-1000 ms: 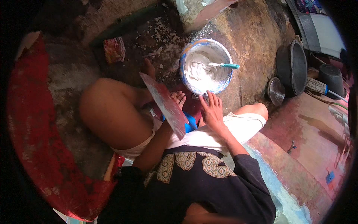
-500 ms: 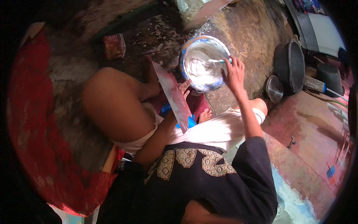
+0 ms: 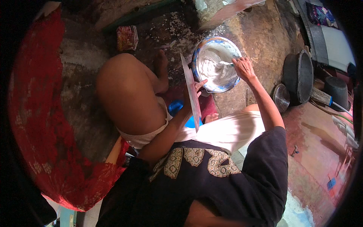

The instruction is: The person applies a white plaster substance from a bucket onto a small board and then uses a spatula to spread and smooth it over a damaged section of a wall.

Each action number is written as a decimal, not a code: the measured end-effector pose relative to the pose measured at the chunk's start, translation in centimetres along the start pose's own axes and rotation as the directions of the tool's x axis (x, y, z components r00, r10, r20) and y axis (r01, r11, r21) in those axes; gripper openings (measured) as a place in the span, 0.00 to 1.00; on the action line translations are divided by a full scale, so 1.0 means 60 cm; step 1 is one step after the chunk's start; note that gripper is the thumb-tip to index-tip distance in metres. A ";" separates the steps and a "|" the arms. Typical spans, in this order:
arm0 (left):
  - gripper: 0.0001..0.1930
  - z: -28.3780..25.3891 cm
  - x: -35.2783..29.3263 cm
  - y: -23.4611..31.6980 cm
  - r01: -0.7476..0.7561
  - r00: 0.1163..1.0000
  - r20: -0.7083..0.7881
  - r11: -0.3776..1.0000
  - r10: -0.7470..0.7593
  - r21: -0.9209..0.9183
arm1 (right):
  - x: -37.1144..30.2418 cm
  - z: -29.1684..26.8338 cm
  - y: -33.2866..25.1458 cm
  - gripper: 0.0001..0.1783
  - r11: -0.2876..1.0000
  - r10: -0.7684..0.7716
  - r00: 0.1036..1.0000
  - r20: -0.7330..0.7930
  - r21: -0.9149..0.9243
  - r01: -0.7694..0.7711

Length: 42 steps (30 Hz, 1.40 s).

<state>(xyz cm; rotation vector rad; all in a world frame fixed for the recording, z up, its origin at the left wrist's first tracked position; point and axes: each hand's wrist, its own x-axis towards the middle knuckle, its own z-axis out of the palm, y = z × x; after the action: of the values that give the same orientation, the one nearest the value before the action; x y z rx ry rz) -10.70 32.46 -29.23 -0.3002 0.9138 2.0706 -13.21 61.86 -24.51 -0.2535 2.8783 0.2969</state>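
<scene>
White paste (image 3: 211,72) lies in one bucket (image 3: 195,64) at upper centre of the frame. One teal-handled tool (image 3: 227,63) reaches into it, pinched in the right hand's (image 3: 244,69) curled fingers. One flat board (image 3: 193,92) stands nearly edge-on at the left hand (image 3: 199,87); fingers poke past it, slightly spread, but its palm is hidden, so I cannot tell the grip. Two dark tubs (image 3: 292,77) sit at right.
</scene>
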 end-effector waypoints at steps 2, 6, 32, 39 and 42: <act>0.10 0.007 0.002 0.003 0.073 0.994 -0.085 0.997 -0.072 0.019 | -0.006 -0.003 -0.011 0.08 0.997 0.030 0.996 0.088 0.073 -0.036; 0.14 0.007 0.004 0.002 0.013 1.000 0.020 0.945 -0.021 0.328 | -0.036 -0.032 -0.024 0.09 0.962 0.073 0.997 0.039 0.260 -0.081; 0.25 0.058 0.007 0.144 -0.134 0.943 -0.261 0.953 0.207 0.271 | -0.169 -0.106 -0.160 0.17 -0.587 0.595 0.734 0.329 0.801 0.117; 0.12 0.093 0.016 0.170 0.055 0.970 -0.243 0.988 -0.018 0.144 | -0.147 -0.118 -0.185 0.17 -0.251 0.736 0.671 0.088 0.956 0.149; 0.23 0.115 0.010 0.172 0.023 1.000 -0.012 0.989 -0.021 0.149 | -0.139 -0.121 -0.185 0.20 -0.251 0.788 0.608 0.098 0.952 0.172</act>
<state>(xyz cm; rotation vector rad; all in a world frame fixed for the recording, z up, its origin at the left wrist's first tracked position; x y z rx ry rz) -18.35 33.63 -19.48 -0.2406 1.0606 1.9701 -4.62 50.75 -17.49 1.1156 2.3947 -2.4481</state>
